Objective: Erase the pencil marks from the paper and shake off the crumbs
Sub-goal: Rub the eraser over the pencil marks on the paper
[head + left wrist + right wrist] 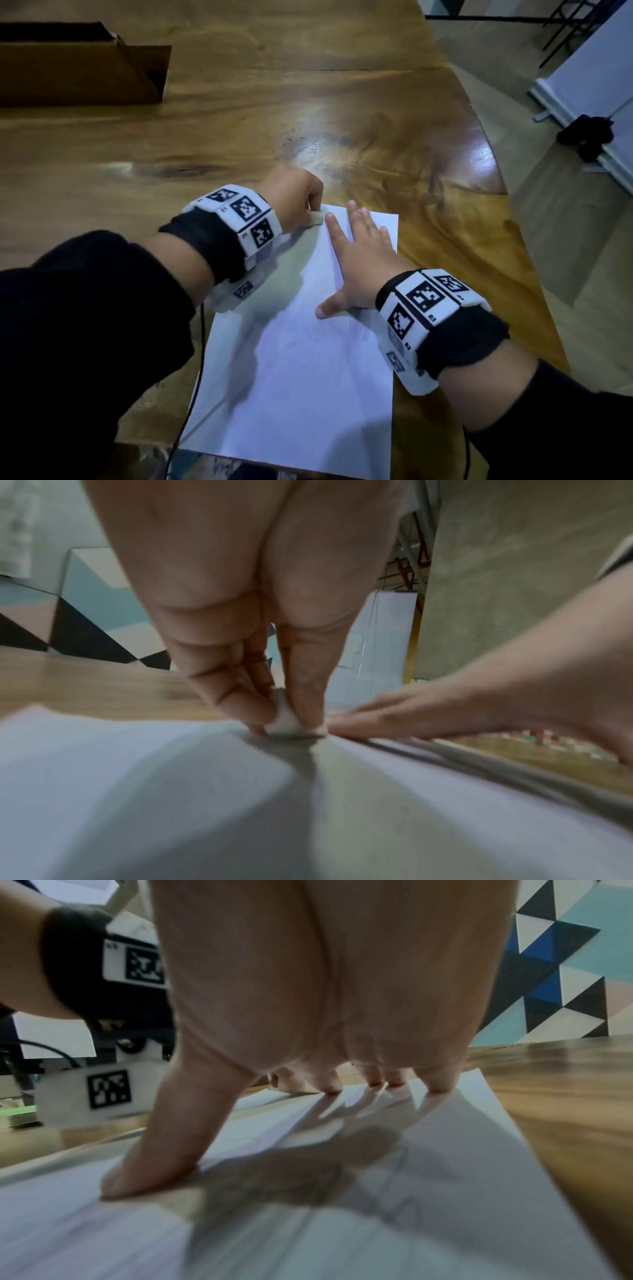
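Two hands worked: our left hand (297,198) pinched the eraser (314,218) at the far-left corner of the paper (301,377) on the table (308,102); right hand (363,257) pressed flat, fingers spread. Erasing underway; faint marks nearer probably came next.

A glossy wooden table (308,102) filled most of the head view. A brown cardboard box (78,72) lay at ten o'clock. At two o'clock stood a white board (596,68); a triangle-patterned wall (565,961) rose beyond the table.
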Tool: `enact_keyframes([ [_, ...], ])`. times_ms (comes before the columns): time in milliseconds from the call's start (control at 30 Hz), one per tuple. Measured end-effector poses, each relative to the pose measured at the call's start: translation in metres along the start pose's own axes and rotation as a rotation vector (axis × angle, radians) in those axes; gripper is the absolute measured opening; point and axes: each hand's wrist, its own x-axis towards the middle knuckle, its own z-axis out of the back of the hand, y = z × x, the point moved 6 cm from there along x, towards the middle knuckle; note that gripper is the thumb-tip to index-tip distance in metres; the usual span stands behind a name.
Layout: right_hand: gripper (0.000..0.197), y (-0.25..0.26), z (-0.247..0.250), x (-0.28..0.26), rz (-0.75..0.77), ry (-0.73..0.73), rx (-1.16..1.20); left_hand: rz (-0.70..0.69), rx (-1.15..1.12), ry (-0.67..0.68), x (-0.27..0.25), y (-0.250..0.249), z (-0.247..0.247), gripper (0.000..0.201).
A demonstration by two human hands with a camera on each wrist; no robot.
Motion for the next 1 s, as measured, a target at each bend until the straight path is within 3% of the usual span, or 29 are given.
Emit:
enact_keyframes([
  [100,0.14,0.0,0.0,0.001,0.001,-0.008,0.01,-0.042,-0.03,0.034,-0.014,0.003,-0.014,0.005],
  [233,0.143,0.0,-0.001,0.003,-0.002,-0.006,0.016,-0.101,0.025,0.391,-0.046,0.005,-0.032,0.01],
  [300,0.143,0.0,-0.002,0.003,0.0,-0.005,0.012,-0.077,0.016,0.333,-0.037,0.002,-0.023,0.013],
  [433,0.141,-0.001,-0.001,0.002,-0.004,-0.008,0.005,-0.001,-0.047,0.018,-0.005,-0.004,-0.005,0.007],
  [500,0.141,-0.001,-0.001,0.002,0.002,-0.014,0.015,-0.023,-0.036,0.044,-0.015,-0.005,-0.011,0.001],
  [633,0.143,-0.001,-0.001,0.001,0.011,-0.012,0.047,-0.147,0.019,0.37,-0.052,-0.005,-0.034,0.007],
  [700,0.143,-0.001,-0.001,0.0,0.008,-0.005,0.042,-0.121,0.007,0.342,-0.044,-0.004,-0.03,0.009],
  [800,0.141,0.0,-0.001,0.0,0.0,0.012,0.022,-0.017,-0.03,0.095,-0.014,-0.007,-0.009,0.009],
  [867,0.141,0.0,0.0,0.0,-0.001,0.011,0.016,0.001,-0.048,0.009,-0.01,-0.008,-0.007,0.009],
  [933,0.141,0.0,0.0,0.0,0.007,0.0,0.029,-0.083,-0.054,0.06,-0.027,-0.01,-0.019,0.005],
  [1000,0.142,0.0,-0.001,0.0,0.013,-0.003,0.048,-0.176,-0.027,0.249,-0.051,-0.011,-0.036,0.002],
])
